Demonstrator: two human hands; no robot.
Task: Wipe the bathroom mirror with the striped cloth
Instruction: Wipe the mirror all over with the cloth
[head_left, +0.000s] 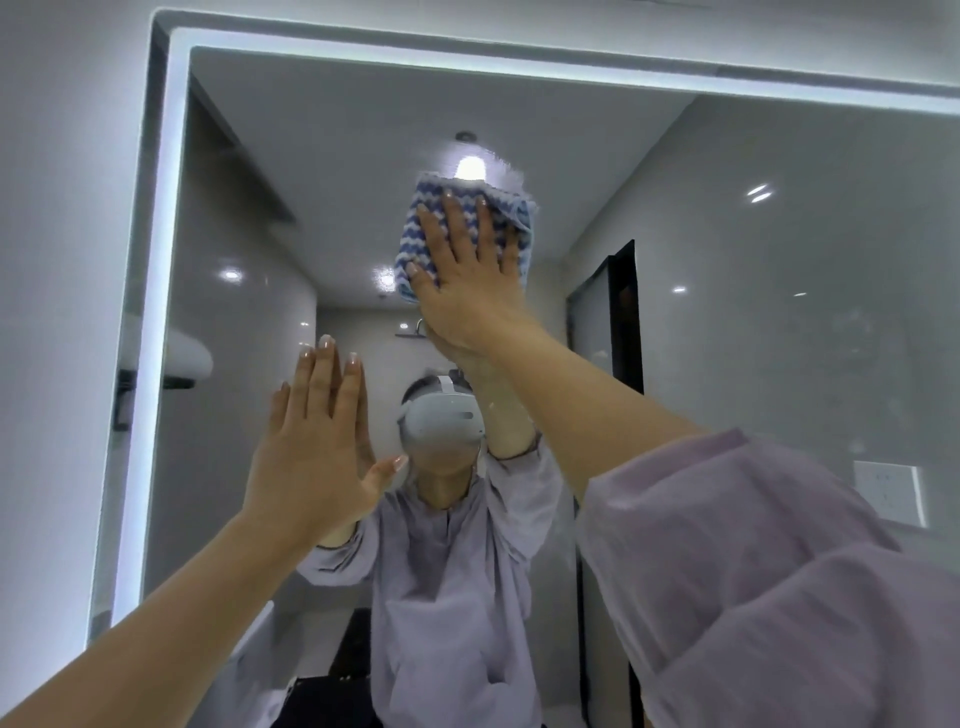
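White wall (67, 208) at left — lilac sleeve (779, 571) lower right.

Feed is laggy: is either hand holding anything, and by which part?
Right hand presses the blue-and-white striped cloth flat against the mirror, palm over its middle. Left hand holds nothing.

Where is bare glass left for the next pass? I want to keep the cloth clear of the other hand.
Free: right of the striped cloth, out to the mirror edge, and left up to the lit frame. Crowded: below, where the right hand and left hand sit.
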